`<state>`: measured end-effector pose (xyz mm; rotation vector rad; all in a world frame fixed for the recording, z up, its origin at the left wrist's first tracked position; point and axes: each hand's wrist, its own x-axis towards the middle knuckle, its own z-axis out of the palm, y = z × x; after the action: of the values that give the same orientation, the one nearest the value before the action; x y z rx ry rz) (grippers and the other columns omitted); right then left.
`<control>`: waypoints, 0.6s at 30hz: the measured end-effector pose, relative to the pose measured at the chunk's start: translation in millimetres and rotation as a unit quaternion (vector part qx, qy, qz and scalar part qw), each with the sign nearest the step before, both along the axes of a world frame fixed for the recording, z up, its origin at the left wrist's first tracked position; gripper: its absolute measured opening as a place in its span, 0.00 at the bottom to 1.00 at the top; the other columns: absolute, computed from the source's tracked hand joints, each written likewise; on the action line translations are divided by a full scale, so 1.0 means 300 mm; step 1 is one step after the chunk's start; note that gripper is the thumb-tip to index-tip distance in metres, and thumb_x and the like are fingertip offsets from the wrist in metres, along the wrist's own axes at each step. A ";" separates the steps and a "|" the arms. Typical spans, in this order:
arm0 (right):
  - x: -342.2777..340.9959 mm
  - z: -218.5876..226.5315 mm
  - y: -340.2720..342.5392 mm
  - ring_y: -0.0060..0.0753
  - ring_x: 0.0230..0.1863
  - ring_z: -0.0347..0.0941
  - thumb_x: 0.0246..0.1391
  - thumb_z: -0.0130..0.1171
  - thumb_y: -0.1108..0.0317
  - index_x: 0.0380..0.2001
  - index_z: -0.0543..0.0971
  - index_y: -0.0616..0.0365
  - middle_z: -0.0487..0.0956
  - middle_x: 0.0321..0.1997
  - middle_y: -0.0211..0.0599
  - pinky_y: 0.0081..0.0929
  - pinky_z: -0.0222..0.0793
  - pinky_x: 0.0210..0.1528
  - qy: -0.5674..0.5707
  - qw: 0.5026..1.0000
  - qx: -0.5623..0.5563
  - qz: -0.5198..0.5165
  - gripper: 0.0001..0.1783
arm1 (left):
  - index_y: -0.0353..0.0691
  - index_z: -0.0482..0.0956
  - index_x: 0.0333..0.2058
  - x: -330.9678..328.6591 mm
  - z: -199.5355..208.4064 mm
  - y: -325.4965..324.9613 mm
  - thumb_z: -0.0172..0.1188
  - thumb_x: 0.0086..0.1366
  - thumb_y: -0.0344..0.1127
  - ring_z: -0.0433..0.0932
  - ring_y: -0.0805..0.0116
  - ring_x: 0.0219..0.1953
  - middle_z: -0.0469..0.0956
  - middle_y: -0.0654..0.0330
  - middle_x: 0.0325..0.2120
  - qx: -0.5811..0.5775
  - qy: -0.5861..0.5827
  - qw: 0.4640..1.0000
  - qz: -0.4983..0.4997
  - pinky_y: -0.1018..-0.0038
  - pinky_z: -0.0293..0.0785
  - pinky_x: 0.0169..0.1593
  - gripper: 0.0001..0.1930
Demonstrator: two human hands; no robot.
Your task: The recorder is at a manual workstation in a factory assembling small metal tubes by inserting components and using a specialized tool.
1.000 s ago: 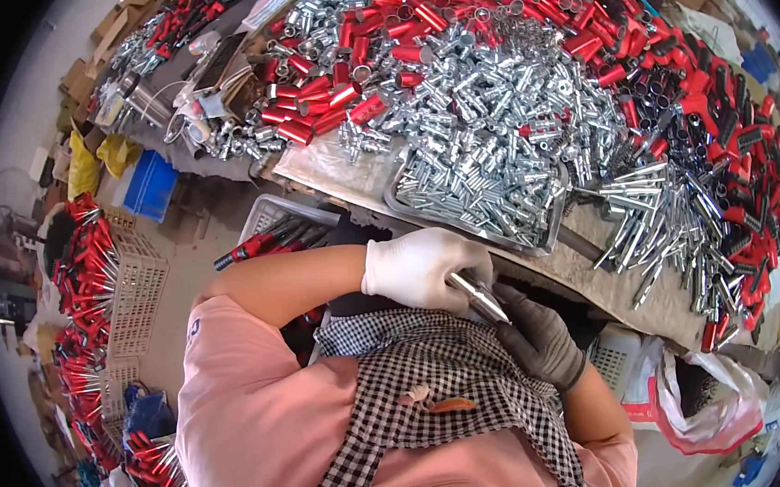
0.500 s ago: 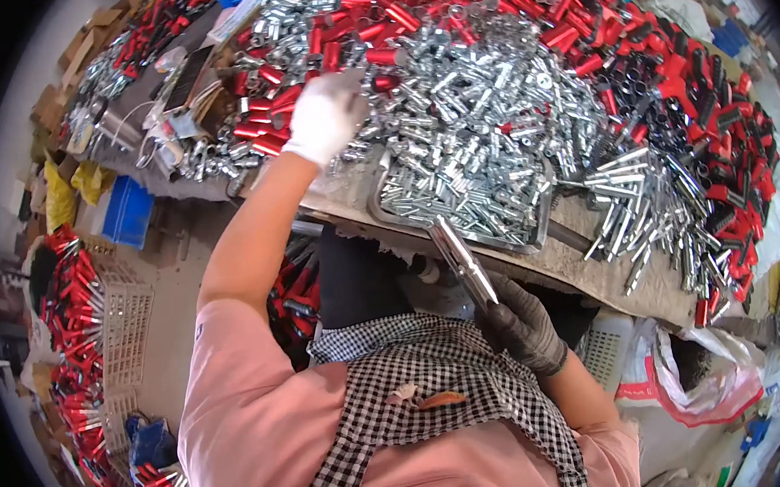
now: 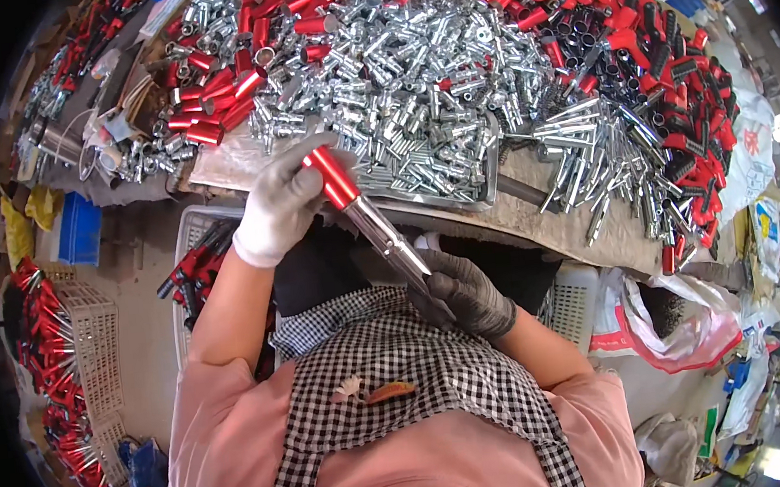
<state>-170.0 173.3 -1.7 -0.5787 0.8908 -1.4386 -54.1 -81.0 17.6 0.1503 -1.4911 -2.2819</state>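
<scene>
My left hand (image 3: 281,202), in a white glove, is closed on a shiny red metal sleeve (image 3: 332,178). The sleeve sits at the upper end of a silver metal tube (image 3: 384,234), in line with it; how far it goes over the tube I cannot tell. Around the tube's lower end, my right hand (image 3: 465,296) is wrapped in a dark grey glove. The tube slants in front of my checked apron, just off the bench edge. Beyond it, a metal tray (image 3: 492,165) is heaped with small silver fittings.
More red sleeves (image 3: 219,96) lie on the bench left of the tray. Silver rods (image 3: 586,147) and black-and-red handle parts (image 3: 690,124) pile up to the right. A white plastic basket (image 3: 187,238) stands below the bench; a plastic bag (image 3: 676,330) is at the right.
My left hand has come back from the pile of red sleeves with one, now at the tube's upper end. My right hand and the tube appear further left in the view.
</scene>
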 end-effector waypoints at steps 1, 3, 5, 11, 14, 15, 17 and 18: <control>0.006 0.009 0.003 0.17 0.16 0.61 0.61 0.57 0.45 0.59 0.67 0.63 0.70 0.22 0.30 0.16 0.55 0.18 -0.020 1.000 -0.009 -0.007 0.35 | 0.28 0.59 0.63 -0.013 -0.016 0.018 0.61 0.66 0.50 0.79 0.64 0.45 0.78 0.51 0.47 0.049 -0.011 0.999 0.012 0.71 0.75 0.47 0.37; -0.005 0.017 0.002 0.17 0.16 0.61 0.60 0.58 0.45 0.58 0.68 0.63 0.71 0.22 0.30 0.15 0.55 0.18 -0.057 0.998 -0.038 0.005 0.35 | 0.30 0.61 0.62 -0.032 -0.075 0.033 0.61 0.67 0.48 0.78 0.67 0.43 0.78 0.53 0.45 0.050 0.044 0.995 -0.078 0.72 0.75 0.46 0.35; -0.022 0.026 0.002 0.17 0.15 0.62 0.59 0.61 0.47 0.58 0.68 0.65 0.72 0.22 0.31 0.15 0.56 0.17 -0.102 0.992 -0.070 0.003 0.36 | 0.31 0.64 0.60 -0.025 -0.079 0.052 0.60 0.68 0.44 0.77 0.71 0.42 0.78 0.55 0.43 -0.052 -0.015 0.998 -0.026 0.75 0.74 0.45 0.30; -0.053 0.067 0.042 0.16 0.16 0.63 0.59 0.61 0.48 0.61 0.66 0.68 0.72 0.22 0.31 0.13 0.56 0.16 -0.031 0.999 -0.007 -0.020 0.38 | 0.24 0.64 0.58 -0.043 -0.071 0.004 0.53 0.67 0.35 0.78 0.69 0.38 0.79 0.53 0.41 -0.271 -0.029 0.959 0.081 0.79 0.74 0.41 0.25; -0.047 0.048 0.060 0.15 0.15 0.63 0.59 0.60 0.47 0.61 0.66 0.69 0.72 0.21 0.31 0.13 0.56 0.16 -0.007 0.999 0.035 -0.033 0.39 | 0.24 0.69 0.54 -0.035 0.010 0.022 0.48 0.61 0.25 0.78 0.68 0.37 0.79 0.51 0.39 -0.294 -0.029 0.953 0.067 0.77 0.75 0.40 0.21; -0.046 0.038 0.062 0.15 0.15 0.63 0.58 0.61 0.47 0.61 0.66 0.69 0.72 0.21 0.31 0.13 0.56 0.16 -0.009 0.998 0.046 -0.045 0.39 | 0.24 0.70 0.52 -0.032 0.030 0.027 0.48 0.60 0.23 0.79 0.67 0.37 0.80 0.51 0.39 -0.233 -0.045 0.971 0.041 0.76 0.75 0.41 0.20; -0.056 0.030 0.063 0.16 0.15 0.63 0.58 0.61 0.47 0.62 0.66 0.67 0.72 0.22 0.31 0.13 0.56 0.16 -0.004 0.998 0.053 -0.038 0.39 | 0.25 0.74 0.49 -0.030 0.051 0.036 0.49 0.58 0.19 0.80 0.65 0.39 0.80 0.51 0.39 -0.108 -0.075 0.991 -0.012 0.74 0.76 0.44 0.19; -0.061 0.029 0.059 0.17 0.15 0.63 0.58 0.61 0.47 0.62 0.66 0.66 0.73 0.22 0.31 0.14 0.56 0.16 0.003 0.998 0.059 -0.032 0.39 | 0.25 0.74 0.49 -0.032 0.045 0.039 0.49 0.58 0.19 0.80 0.65 0.39 0.80 0.51 0.39 -0.108 -0.077 0.991 -0.012 0.74 0.76 0.44 0.19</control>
<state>-188.2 191.1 6.8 -0.4691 1.0009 -1.4316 -63.8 -69.4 31.2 0.2515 -1.8155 -2.1495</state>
